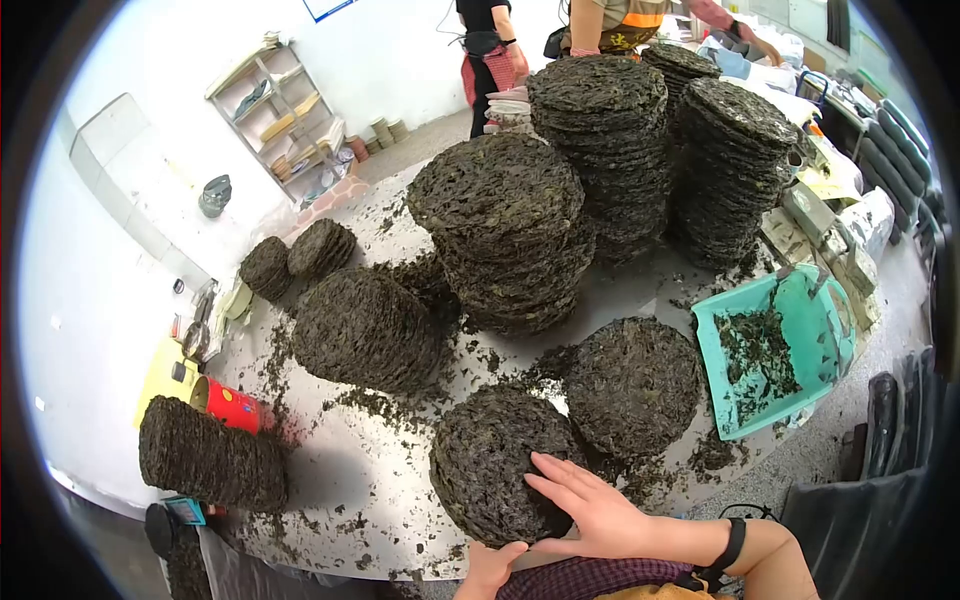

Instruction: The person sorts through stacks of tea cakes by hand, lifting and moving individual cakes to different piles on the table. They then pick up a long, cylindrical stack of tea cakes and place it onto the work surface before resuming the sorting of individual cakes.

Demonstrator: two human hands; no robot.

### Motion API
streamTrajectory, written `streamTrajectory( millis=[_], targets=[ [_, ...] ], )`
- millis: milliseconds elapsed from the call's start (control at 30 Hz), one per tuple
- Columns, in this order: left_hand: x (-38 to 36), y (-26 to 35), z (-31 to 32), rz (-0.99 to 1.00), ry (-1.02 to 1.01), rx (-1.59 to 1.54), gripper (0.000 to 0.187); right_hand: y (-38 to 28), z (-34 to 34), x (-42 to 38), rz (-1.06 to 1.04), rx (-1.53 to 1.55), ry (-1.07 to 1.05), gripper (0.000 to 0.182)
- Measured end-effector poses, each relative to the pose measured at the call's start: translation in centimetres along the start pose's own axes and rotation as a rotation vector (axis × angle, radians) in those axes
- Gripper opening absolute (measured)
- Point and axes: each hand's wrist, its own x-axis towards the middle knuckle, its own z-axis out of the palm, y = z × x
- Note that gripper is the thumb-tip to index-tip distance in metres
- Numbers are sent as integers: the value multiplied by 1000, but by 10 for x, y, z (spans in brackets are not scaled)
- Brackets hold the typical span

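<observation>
A round, dark cake of dried seaweed [500, 465] lies at the near edge of the table, partly under my hands. My right hand [590, 510] rests on its right side, fingers stretched out and spread over the rough top. At the near rim is my left hand [488, 570], its thumb against the cake's edge; the other fingers are mostly hidden below. Just beyond, to the right, a second round seaweed cake [635, 385] lies flat on the table.
Tall seaweed stacks [505, 225] stand at the back of the white table [325, 530]. Tipped stacks [365, 330] lie left, near a red can [228, 403]. A turquoise scoop-shaped bin [715, 375] holding seaweed scraps is at right. Loose flakes are scattered about; other people [490, 60] stand behind.
</observation>
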Motion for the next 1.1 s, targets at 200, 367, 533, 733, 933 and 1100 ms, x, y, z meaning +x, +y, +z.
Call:
streamTrajectory(
  millis=[200, 367, 533, 733, 933, 1100],
  targets=[
    [0, 9, 6, -60, 15, 3, 84, 0, -16, -2, 60, 133, 37, 56],
    [-3, -8, -26, 91, -57, 92, 80, 8, -55, -27, 515, 330, 481, 49],
    [-7, 0, -25, 104, -140, 81, 79, 93, -56, -57, 515, -61, 959, 57],
    [-2, -13, -31, 124, -76, 22, 72, 17, -34, -26, 10, 154, 342, 50],
    [-8, 6, 0, 182, -136, -64, 83, -2, -2, 2, -48, 46, -8, 69],
    [-11, 20, 8, 111, -32, 13, 82, -7, -7, -2, -87, -1, -12, 58]
  ],
)
